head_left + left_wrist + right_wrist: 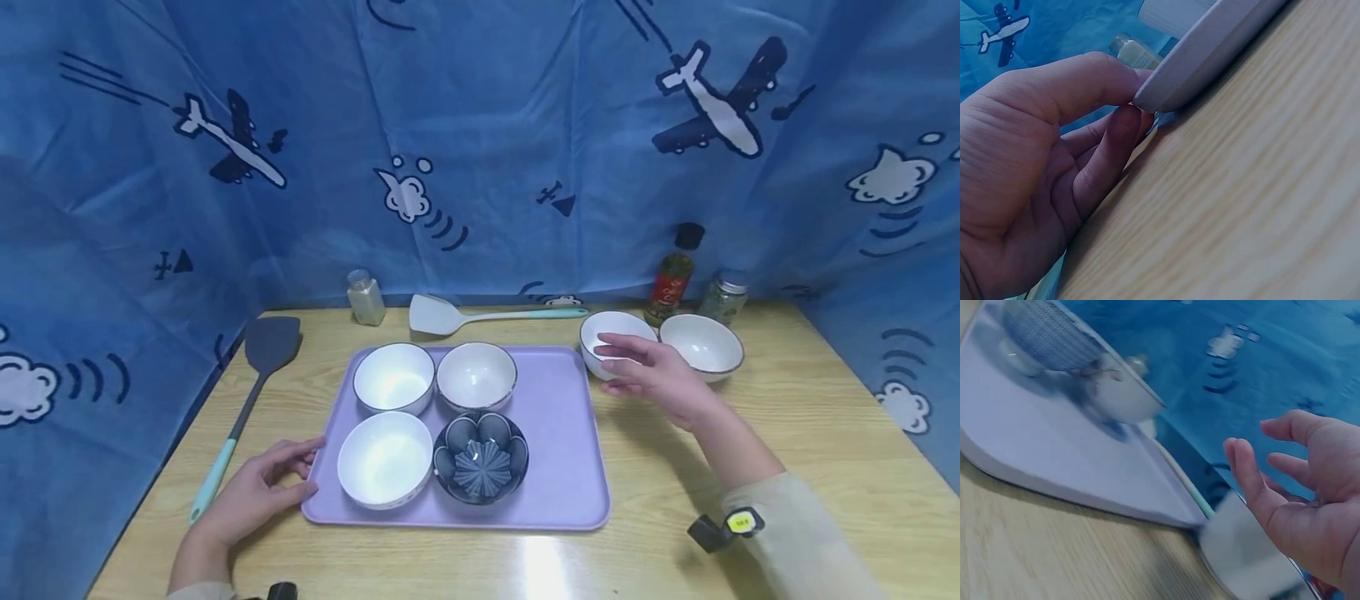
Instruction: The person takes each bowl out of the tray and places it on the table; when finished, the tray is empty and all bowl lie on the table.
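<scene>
My left hand (255, 492) pinches the left rim of a lilac tray (558, 433), thumb at the rim's top and fingers at its underside in the left wrist view. On the tray stand two white dark-rimmed bowls, one at back left (394, 379) and one at back right (477, 375), a white bowl (385, 461) at front left and a dark petal-patterned bowl (481, 458) at front right. Over a white bowl (600, 367) right of the tray hovers my right hand (656, 375), fingers apart and holding nothing. Another white bowl (701, 343) sits beside that one.
Behind the tray lie a white turner (438, 317) and a small shaker jar (365, 297). A dark turner (272, 346) lies at the left. At the back right stand a sauce bottle (670, 279) and a glass jar (723, 297). A blue curtain (480, 167) encloses the wooden table (750, 442).
</scene>
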Demonstrator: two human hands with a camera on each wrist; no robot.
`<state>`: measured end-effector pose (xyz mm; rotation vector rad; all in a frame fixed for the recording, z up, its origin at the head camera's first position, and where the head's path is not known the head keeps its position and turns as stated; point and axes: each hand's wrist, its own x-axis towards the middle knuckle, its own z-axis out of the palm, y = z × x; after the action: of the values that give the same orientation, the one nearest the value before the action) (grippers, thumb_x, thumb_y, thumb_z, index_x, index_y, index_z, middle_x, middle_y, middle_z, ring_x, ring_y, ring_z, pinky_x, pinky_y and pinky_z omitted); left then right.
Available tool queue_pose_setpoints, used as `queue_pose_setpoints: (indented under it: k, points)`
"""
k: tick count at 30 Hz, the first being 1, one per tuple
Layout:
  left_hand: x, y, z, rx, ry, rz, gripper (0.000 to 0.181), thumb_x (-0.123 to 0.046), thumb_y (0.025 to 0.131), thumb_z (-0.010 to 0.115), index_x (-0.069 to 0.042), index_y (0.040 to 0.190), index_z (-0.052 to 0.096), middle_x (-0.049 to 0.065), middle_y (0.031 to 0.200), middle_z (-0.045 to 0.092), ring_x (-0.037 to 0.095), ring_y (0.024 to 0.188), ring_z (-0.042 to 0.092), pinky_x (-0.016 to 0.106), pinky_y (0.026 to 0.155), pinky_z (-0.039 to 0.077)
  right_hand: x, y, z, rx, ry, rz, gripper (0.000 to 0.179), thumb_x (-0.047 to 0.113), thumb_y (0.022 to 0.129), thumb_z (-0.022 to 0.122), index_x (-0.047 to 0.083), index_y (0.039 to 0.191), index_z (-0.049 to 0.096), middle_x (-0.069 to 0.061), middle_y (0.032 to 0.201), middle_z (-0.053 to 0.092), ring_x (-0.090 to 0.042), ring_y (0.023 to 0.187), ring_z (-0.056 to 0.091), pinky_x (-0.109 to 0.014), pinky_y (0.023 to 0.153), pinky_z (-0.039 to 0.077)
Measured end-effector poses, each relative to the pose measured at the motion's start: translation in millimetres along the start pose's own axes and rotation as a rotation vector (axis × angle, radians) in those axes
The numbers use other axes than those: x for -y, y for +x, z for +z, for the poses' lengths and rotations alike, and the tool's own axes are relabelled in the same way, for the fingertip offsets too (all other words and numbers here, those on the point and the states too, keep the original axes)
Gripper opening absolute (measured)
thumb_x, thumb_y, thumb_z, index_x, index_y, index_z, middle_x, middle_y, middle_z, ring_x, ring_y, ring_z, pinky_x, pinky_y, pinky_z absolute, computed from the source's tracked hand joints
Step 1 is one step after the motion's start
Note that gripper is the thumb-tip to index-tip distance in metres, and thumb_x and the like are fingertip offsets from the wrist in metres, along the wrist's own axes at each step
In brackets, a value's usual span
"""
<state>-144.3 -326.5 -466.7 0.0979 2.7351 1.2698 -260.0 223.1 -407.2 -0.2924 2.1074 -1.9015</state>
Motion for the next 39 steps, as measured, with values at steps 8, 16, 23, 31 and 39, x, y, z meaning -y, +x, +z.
queue_pose_setpoints:
  k: [8,16,23,31,39]
  points:
    - [0.5,0.7,0.2,0.004,-0.001,-0.008,0.059,-0.036,0.086,0.077,-0.021,0.140,0.058,0.000,0.116,0.063,0.006,0.100,0.060,0.015,0.092,0.043,0.7,27.8,35.9,0.150,-0.002,0.017,0.058,0.008,0.097,0.060,-0.004,0.149,0.038,-0.035,0.147,0.041,-0.025,0.091,0.072,-0.038,0.082,0.059]
    - [3.7,2.8,0.1,0.003,-0.019,0.016,0.059,-0.034,0.086,0.078,-0.020,0.140,0.058,0.001,0.116,0.063,0.007,0.099,0.061,0.016,0.092,0.043,-9.9,55.2,61.9,0.227,0.057,0.055,0.060,0.006,0.097,0.061,0.000,0.152,0.036,-0.031,0.146,0.043,-0.028,0.090,0.072,-0.041,0.085,0.059]
    - [5.0,1.9,1.2,-0.002,-0.033,0.031,0.059,-0.032,0.086,0.078,-0.020,0.140,0.059,0.001,0.115,0.063,0.007,0.099,0.060,0.015,0.091,0.043,-18.0,70.5,77.0,0.295,0.090,0.091,0.062,0.006,0.097,0.061,0.007,0.153,0.036,-0.026,0.140,0.047,-0.026,0.090,0.070,-0.042,0.085,0.059]
    - [3.7,1.8,0.6,-0.009,0.005,-0.002,0.060,-0.036,0.085,0.078,-0.023,0.140,0.059,-0.001,0.116,0.063,0.007,0.101,0.059,0.017,0.095,0.043,-19.9,70.7,90.5,0.370,0.176,0.139,0.074,0.003,0.097,0.057,0.015,0.160,0.019,-0.031,0.140,0.040,-0.030,0.087,0.072,-0.045,0.086,0.058]
    - [1.5,1.3,1.4,-0.015,0.028,-0.023,0.060,-0.040,0.085,0.078,-0.026,0.140,0.059,-0.003,0.114,0.063,0.007,0.102,0.058,0.021,0.098,0.043,-16.6,66.8,101.8,0.327,0.224,0.161,0.076,0.002,0.098,0.054,0.021,0.161,0.016,-0.035,0.153,0.023,-0.027,0.087,0.072,-0.040,0.085,0.059]
